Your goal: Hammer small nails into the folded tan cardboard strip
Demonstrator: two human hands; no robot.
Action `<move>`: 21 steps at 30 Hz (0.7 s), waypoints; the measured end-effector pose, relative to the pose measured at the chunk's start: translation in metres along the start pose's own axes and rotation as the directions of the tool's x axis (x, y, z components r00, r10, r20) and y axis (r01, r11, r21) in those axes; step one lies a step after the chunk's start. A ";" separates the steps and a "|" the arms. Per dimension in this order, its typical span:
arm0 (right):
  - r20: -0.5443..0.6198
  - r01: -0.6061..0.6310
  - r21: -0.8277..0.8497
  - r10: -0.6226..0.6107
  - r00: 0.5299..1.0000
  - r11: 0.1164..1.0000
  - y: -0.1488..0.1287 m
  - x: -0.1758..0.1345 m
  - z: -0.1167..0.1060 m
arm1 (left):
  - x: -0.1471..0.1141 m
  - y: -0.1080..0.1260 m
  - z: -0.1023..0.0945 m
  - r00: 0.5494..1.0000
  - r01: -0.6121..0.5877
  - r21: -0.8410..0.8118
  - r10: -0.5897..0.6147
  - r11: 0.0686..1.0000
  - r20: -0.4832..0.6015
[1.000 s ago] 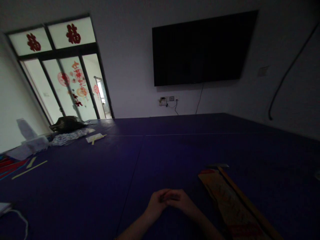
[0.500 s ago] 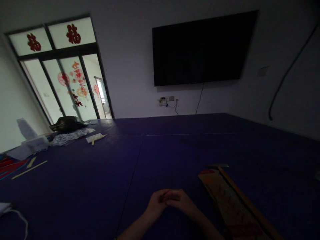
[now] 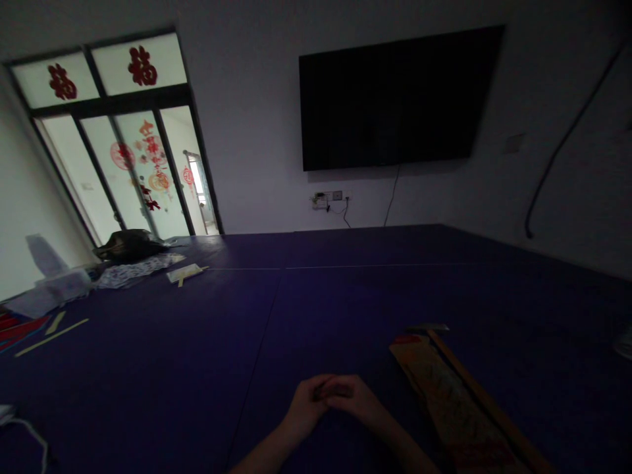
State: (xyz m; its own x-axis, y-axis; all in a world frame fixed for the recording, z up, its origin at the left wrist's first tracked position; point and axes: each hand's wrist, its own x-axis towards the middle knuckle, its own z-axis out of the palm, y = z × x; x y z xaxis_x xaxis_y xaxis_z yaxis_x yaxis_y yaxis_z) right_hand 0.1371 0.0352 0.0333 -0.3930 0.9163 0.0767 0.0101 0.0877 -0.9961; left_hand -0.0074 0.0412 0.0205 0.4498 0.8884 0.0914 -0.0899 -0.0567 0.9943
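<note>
My left hand (image 3: pixel 311 399) and my right hand (image 3: pixel 354 395) meet over the blue-purple table (image 3: pixel 197 375), near the lower middle of the head view. Their fingers are curled and touch each other, with a dark gap between the palms. No object shows in either hand. To the right lies a long tool with a wooden handle (image 3: pixel 486 398) and a thin metal head (image 3: pixel 428 327), like a hammer. Beside it, touching the handle, is a flat brown printed package (image 3: pixel 439 388) with red ends. Neither hand touches them.
At the left lie yellow strips (image 3: pixel 52 337), red pieces (image 3: pixel 20 330), clear plastic boxes (image 3: pixel 54 289), a black bag (image 3: pixel 129 245) and a white packet (image 3: pixel 184 272). A white cable (image 3: pixel 37 431) lies front left. A television (image 3: pixel 395 105) hangs on the wall.
The view has shifted slightly, so most things sit a little further left. My hands stay together in the same pose.
</note>
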 end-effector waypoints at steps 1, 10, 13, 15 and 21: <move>-0.004 -0.001 0.002 0.001 1.000 1.000 0.001 0.000 0.000 | 0.000 0.001 0.000 1.000 -0.009 -0.004 0.009 1.000 0.010; -0.016 -0.006 0.008 0.006 1.000 1.000 0.003 0.001 0.001 | 0.001 -0.008 -0.001 1.000 -0.011 -0.001 0.011 1.000 0.007; -0.015 -0.007 0.008 0.007 1.000 1.000 0.003 0.001 0.002 | 0.000 -0.009 -0.002 1.000 -0.006 0.018 0.006 1.000 0.003; -0.014 -0.005 0.013 0.005 1.000 1.000 0.003 0.000 0.002 | 0.000 -0.008 -0.002 1.000 -0.002 0.026 0.002 1.000 0.004; -0.029 0.020 0.033 -0.019 0.999 0.999 0.007 0.002 0.007 | 0.000 -0.006 -0.004 1.000 -0.009 0.022 0.009 1.000 0.002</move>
State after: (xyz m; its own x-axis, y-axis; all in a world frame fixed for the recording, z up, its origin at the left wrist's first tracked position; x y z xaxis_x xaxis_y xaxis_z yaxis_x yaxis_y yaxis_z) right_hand 0.1301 0.0351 0.0266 -0.3665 0.9254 0.0966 -0.0282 0.0928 -0.9953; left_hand -0.0102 0.0431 0.0140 0.4510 0.8868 0.1007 -0.0748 -0.0749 0.9944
